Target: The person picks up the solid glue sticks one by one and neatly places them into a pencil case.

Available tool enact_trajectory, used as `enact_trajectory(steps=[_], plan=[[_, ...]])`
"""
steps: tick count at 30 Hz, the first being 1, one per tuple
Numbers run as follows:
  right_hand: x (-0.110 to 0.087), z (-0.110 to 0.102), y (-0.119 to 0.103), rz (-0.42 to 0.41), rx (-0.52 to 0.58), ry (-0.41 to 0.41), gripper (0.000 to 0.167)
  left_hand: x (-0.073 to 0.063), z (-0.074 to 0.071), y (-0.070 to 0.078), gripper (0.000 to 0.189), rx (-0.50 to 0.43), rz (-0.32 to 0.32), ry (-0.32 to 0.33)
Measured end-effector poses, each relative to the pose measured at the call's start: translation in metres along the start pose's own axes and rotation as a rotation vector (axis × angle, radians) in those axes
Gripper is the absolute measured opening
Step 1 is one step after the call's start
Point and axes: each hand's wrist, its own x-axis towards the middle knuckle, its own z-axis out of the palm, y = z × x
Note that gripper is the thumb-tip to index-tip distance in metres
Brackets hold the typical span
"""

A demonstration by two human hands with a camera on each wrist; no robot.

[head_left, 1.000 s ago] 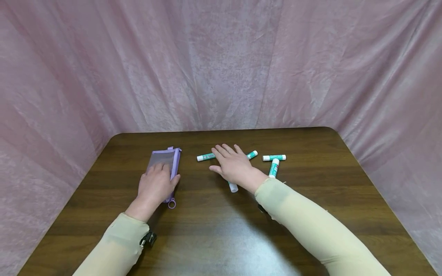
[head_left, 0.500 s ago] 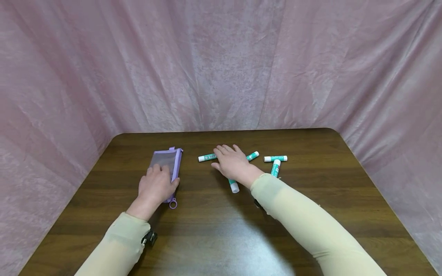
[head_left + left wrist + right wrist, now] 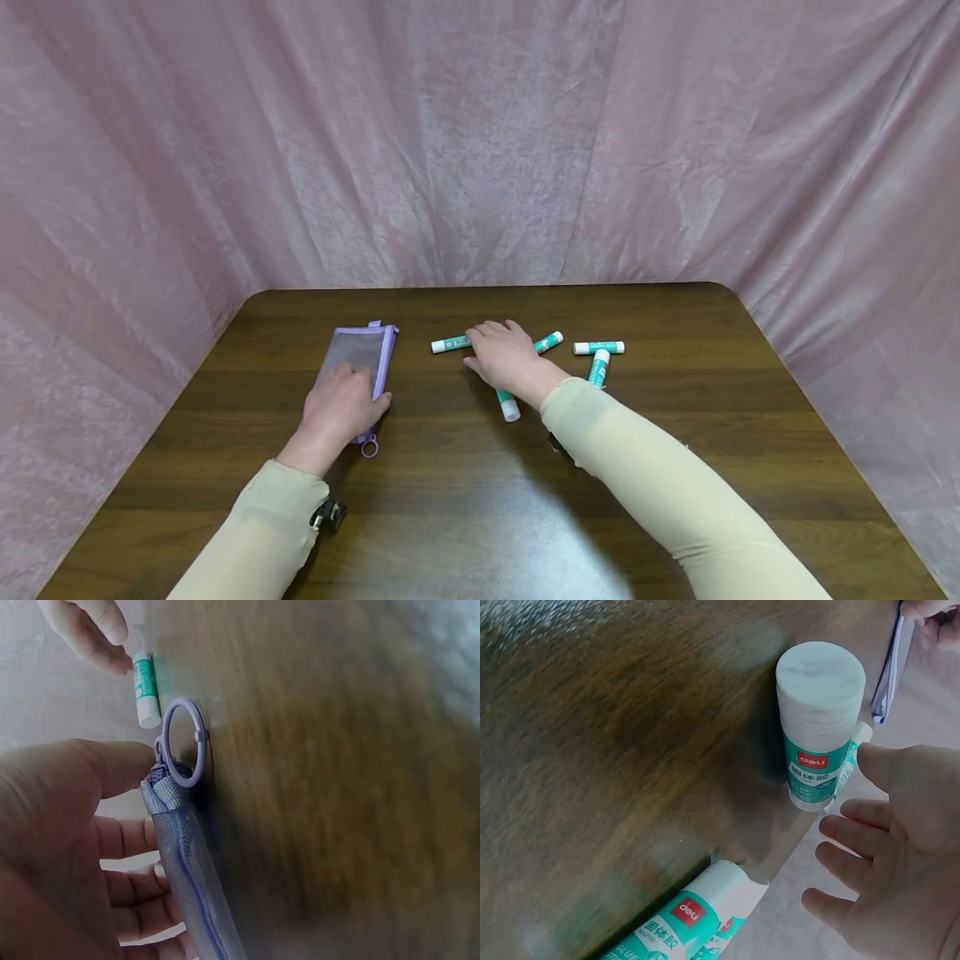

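A purple mesh zipper pouch lies flat at the left of the table, its round zipper pull at the near end. My left hand rests on it with slightly bent fingers, the thumb by the zipper edge. My right hand hovers over a group of green-and-white glue sticks, fingers loosely bent, gripping nothing. One glue stick stands out before the palm in the right wrist view, apart from the fingers. Another glue stick pokes out left of the hand, a third glue stick right of it.
Further right, one glue stick lies sideways, and another glue stick points towards it, partly behind the right sleeve. Beyond the back edge of the brown wooden table hangs a pink curtain.
The right hand's spread fingers have bent downward over the glue sticks. The left hand's fingers look slightly more bent on the pouch. The glue sticks stay in place.
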Motion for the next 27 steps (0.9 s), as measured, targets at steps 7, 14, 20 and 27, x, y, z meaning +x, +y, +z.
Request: enact_trajectory(steps=[7, 14, 20, 27], plan=[[0.002, 0.003, 0.0, 0.001, 0.008, 0.0, 0.061, 0.001, 0.001, 0.0, 0.042, -0.009, 0.014, 0.0], [0.001, 0.005, 0.002, 0.009, 0.027, 0.01, 0.062, 0.006, 0.002, -0.002, 0.028, -0.011, 0.036, 0.002], [-0.001, 0.005, 0.007, 0.019, 0.063, 0.015, 0.068, 0.008, 0.001, -0.001, 0.019, -0.004, 0.034, 0.004], [0.001, 0.008, 0.011, 0.034, 0.062, -0.006, 0.069, 0.009, 0.0, 0.003, 0.018, 0.006, 0.035, -0.008]])
